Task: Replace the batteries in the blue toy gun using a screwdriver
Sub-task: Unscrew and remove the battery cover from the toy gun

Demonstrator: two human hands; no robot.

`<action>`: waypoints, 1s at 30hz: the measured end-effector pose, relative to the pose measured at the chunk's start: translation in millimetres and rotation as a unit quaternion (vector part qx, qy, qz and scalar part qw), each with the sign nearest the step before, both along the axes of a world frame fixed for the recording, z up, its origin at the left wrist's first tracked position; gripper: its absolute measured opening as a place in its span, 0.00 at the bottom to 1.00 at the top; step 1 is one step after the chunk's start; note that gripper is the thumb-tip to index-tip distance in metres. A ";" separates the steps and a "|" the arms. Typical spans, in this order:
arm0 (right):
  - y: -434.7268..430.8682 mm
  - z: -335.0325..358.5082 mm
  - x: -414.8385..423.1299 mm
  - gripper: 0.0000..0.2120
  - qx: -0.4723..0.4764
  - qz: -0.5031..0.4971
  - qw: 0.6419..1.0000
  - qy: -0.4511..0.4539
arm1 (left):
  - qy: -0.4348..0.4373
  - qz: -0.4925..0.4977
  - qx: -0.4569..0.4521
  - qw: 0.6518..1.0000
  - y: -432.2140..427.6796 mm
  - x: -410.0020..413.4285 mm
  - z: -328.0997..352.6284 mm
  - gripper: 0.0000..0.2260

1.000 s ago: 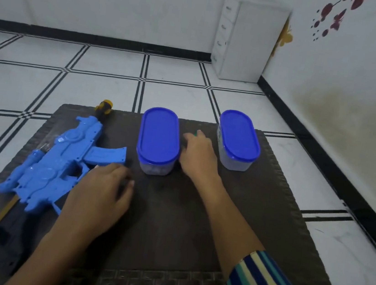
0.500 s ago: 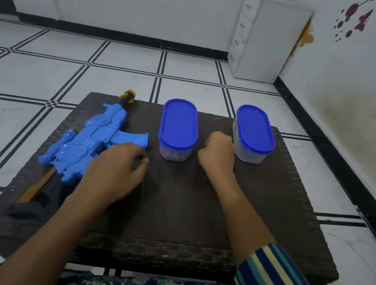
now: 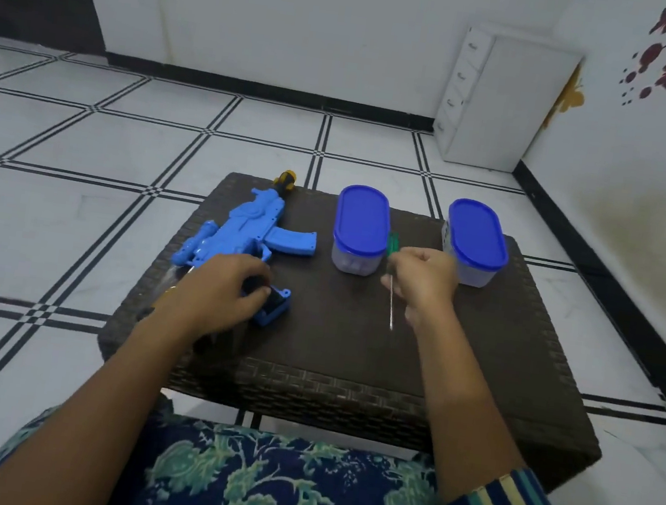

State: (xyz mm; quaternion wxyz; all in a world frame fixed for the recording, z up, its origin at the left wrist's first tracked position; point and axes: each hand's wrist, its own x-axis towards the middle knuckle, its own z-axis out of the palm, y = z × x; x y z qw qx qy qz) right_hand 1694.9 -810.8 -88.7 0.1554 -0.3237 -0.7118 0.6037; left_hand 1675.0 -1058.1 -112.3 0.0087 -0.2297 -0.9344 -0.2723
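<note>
The blue toy gun (image 3: 241, 231) lies on the left of a dark woven table (image 3: 353, 340), its yellow-and-black muzzle tip pointing away. My left hand (image 3: 218, 292) grips the gun's handle end near the front, fingers curled round it. My right hand (image 3: 423, 279) holds a screwdriver (image 3: 391, 298) with a green handle; its thin metal shaft points down toward me over the table's middle. Two clear tubs with blue lids stand at the back, one in the middle (image 3: 360, 228) and one on the right (image 3: 475, 239).
The small table stands on a white tiled floor with black lines. A white drawer cabinet (image 3: 503, 105) sits in the far right corner by the wall. My lap in patterned cloth is just below the table's near edge.
My right hand has picked up the green screwdriver from between the tubs and pulled it toward me. My left hand now grips the gun's handle. The camera has moved back and up.
</note>
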 end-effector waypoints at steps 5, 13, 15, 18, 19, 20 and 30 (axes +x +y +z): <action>-33.2 18.5 17.5 0.08 -0.277 0.104 0.951 0.090 | -0.020 -0.028 -0.030 0.999 -11.0 12.1 -0.2 0.14; -76.2 8.9 4.4 0.07 -0.382 0.213 0.883 0.170 | 0.015 -0.038 -0.075 0.996 -10.0 5.1 -7.2 0.30; -79.0 4.9 -2.2 0.06 -0.359 0.221 0.888 0.184 | 0.014 -0.044 -0.087 0.995 -7.9 0.8 -7.6 0.32; -82.4 4.0 -10.8 0.07 -0.312 0.221 0.903 0.198 | 0.013 -0.059 -0.104 0.993 -5.4 -6.3 -8.4 0.31; -83.8 4.0 -13.1 0.07 -0.298 0.223 0.906 0.202 | 0.010 -0.061 -0.105 0.993 -5.8 -8.9 -9.0 0.31; -85.3 4.4 -14.4 0.07 -0.284 0.227 0.908 0.207 | 0.010 -0.063 -0.107 0.992 -6.7 -10.9 -9.5 0.30; -96.2 1.9 -18.3 0.10 -0.188 0.275 0.918 0.213 | 0.023 -0.068 -0.091 0.993 -10.4 -17.7 -11.6 0.31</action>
